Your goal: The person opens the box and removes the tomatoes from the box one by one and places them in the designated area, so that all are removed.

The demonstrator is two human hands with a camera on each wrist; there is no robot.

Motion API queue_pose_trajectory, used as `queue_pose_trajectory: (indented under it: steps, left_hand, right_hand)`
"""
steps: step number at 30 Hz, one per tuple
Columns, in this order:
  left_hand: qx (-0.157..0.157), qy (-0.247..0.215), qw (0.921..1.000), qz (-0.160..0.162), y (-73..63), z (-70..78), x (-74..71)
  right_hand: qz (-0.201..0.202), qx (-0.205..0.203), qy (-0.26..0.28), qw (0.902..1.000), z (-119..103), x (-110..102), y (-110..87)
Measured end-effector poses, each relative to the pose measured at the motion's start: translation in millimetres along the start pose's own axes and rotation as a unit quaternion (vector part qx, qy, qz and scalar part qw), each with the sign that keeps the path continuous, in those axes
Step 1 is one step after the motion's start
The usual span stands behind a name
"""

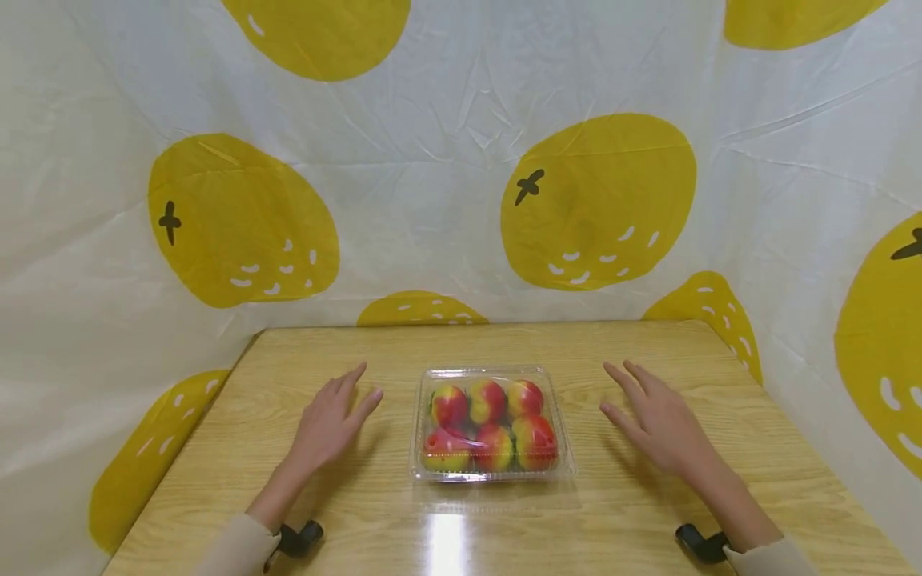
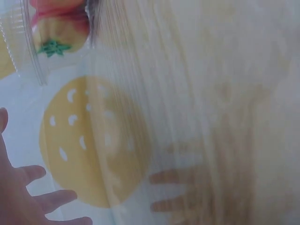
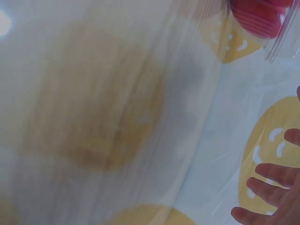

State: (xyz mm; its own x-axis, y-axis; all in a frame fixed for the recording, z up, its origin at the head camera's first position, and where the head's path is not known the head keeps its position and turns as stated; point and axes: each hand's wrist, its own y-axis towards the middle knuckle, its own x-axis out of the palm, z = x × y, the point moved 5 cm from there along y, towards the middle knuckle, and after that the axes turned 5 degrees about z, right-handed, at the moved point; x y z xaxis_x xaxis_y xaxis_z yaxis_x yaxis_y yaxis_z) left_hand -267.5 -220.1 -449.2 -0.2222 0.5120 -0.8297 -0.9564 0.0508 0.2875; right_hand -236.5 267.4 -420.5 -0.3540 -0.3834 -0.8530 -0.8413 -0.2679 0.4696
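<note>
A clear plastic clamshell box (image 1: 564,466) sits on the wooden table between the two hands, its lid appearing to be down. Inside are several red-and-yellow fruits (image 1: 494,446) in two rows; one fruit (image 2: 61,35) shows a green star-shaped leaf tip in the left wrist view. To the left of the box, my left hand (image 1: 327,428) hovers with spread fingers, touching nothing. My right hand (image 1: 664,428) is held likewise on the right side, apart from the box. The right wrist view catches its spread fingers and a red fruit (image 3: 258,16) behind the plastic.
The light wooden table (image 1: 346,528) reflects a bright light near its front. A white curtain (image 1: 432,216) printed with big yellow fruits surrounds its back and sides. Each wrist carries a black mount, on the left (image 1: 301,540) and on the right (image 1: 700,544).
</note>
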Motion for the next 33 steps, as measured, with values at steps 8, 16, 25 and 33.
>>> queue_pose_trajectory:
  steps: [8,16,25,33]
  left_hand:
    - [-0.013,-0.096,0.9953,-0.007,-8.2,7.9,3.8]
    - [-0.025,-0.183,0.9825,-0.019,-12.2,31.9,9.8]
    - [-0.126,-0.36,0.9215,-0.071,-21.6,47.5,28.2]
    - [-0.16,-0.494,0.8431,-0.138,-26.8,52.3,46.4]
  right_hand:
    - [0.018,-0.023,0.041,0.9988,-15,2,-4.3]
    - [0.036,-0.081,0.048,0.9949,-43,-1,-1.7]
    - [0.028,-0.125,0.061,0.9899,-82,-1,2.5]
    - [0.037,-0.172,0.056,0.9828,-115,2,10.7]
